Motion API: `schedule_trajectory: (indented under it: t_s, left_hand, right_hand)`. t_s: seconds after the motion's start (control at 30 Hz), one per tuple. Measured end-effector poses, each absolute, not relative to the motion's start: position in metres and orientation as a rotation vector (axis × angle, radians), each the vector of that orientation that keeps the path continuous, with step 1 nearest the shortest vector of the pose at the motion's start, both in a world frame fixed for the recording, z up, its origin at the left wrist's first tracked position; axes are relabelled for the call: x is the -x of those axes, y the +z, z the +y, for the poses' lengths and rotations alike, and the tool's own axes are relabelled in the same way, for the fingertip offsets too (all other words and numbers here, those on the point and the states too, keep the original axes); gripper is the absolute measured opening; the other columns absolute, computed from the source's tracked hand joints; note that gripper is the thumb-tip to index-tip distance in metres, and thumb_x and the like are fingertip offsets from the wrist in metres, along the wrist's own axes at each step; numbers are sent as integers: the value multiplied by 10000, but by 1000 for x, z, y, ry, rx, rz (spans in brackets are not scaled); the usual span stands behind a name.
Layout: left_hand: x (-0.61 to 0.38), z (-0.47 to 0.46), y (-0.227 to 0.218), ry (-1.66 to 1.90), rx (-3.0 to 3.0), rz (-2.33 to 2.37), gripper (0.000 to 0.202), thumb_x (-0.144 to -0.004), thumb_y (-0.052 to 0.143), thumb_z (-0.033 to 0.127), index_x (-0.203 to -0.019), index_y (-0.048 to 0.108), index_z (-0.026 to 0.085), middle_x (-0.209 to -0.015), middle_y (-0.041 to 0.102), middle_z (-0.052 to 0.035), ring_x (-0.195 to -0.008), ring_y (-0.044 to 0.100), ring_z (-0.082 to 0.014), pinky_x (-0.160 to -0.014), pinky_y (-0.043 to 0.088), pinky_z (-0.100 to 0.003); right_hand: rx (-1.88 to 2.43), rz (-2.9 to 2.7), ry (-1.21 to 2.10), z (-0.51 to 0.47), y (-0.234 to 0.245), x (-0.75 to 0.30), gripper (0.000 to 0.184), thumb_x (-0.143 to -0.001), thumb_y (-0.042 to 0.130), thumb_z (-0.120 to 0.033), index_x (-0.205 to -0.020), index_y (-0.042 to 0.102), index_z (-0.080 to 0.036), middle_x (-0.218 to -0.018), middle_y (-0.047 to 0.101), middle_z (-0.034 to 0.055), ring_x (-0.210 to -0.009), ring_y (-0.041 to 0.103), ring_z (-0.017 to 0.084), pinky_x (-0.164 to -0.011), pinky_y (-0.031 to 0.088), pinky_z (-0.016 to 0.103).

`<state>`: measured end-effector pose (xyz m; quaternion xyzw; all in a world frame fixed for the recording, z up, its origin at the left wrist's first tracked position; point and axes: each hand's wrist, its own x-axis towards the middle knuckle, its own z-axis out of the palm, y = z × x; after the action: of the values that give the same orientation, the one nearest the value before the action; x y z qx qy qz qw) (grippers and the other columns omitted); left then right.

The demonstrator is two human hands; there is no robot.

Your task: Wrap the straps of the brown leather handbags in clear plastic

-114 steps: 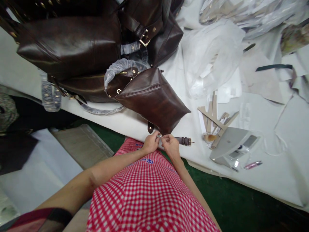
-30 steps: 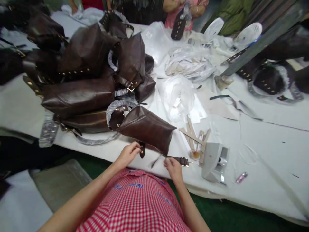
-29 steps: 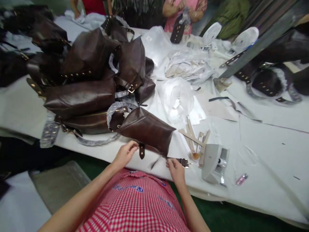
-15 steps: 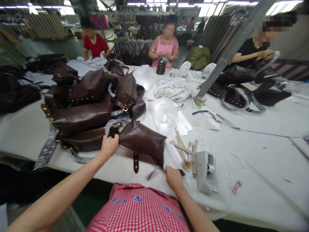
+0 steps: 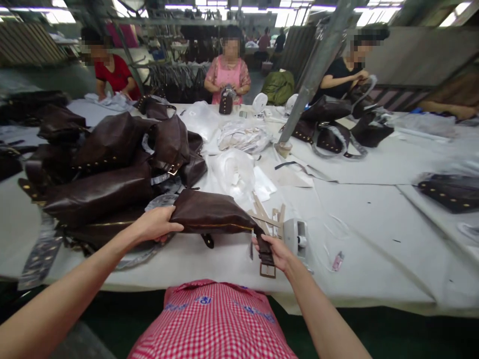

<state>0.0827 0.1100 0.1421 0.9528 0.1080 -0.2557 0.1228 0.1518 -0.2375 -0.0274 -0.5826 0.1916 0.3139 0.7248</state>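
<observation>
Pinching the strap [image 5: 266, 253], the right hand [image 5: 277, 250] steadies the brown bag [image 5: 209, 209], now turned, its zip [image 5: 235, 228] exposed; the left hand [image 5: 159, 223] apparently clasps the other end.

Bag [image 5: 207, 212] before plastic wrap [image 5: 230, 172], bag pile [image 5: 99, 194] left, tape dispenser [image 5: 291, 237] right

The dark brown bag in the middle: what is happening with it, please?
The person's left hand grips one end of the long, dark brown, leather-like bag. The right hand holds a dark brown strap with a rectangular metal buckle, at the bag's other end. More such bags lie heaped on the white table, to the left.
</observation>
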Motion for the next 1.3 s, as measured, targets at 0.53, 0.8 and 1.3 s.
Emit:
schedule_trajectory:
  t_s: [0.53, 0.8, 1.3]
  left_hand:
    - [-117, 138, 103, 168, -3280, 101, 219, -826, 427, 102, -909, 627, 136, -1016, 635, -189, -1022, 564, -307, -932, 368, -445]
    - [-90, 43, 48, -292, -2446, 49, 141, -785, 537, 269, -795, 640, 174, -820, 671, -57, -783, 595, -202, -722, 430, -289]
    - [-90, -31, 23, -607, -1403, 305, 534, -699, 617, 621, -972, 526, 171, -926, 641, -84, -690, 639, -169, -562, 468, -261]
  right_hand:
    - [911, 137, 1018, -227, 17, -150, 377, -662, 682, -138, -1038, 649, -150, -1024, 709, 139, -1000, 662, 245, -805, 541, 442]
    - [813, 146, 915, -203, 19, -145, 336, -706, 661, -171, -1042, 656, -154, -1069, 700, 112, -943, 663, 200, -831, 528, 380]
    - [1053, 150, 783, -180, 43, -122, 346, -756, 614, -508, -872, 671, -187, -734, 687, 49, -672, 629, 179, -539, 500, 262]
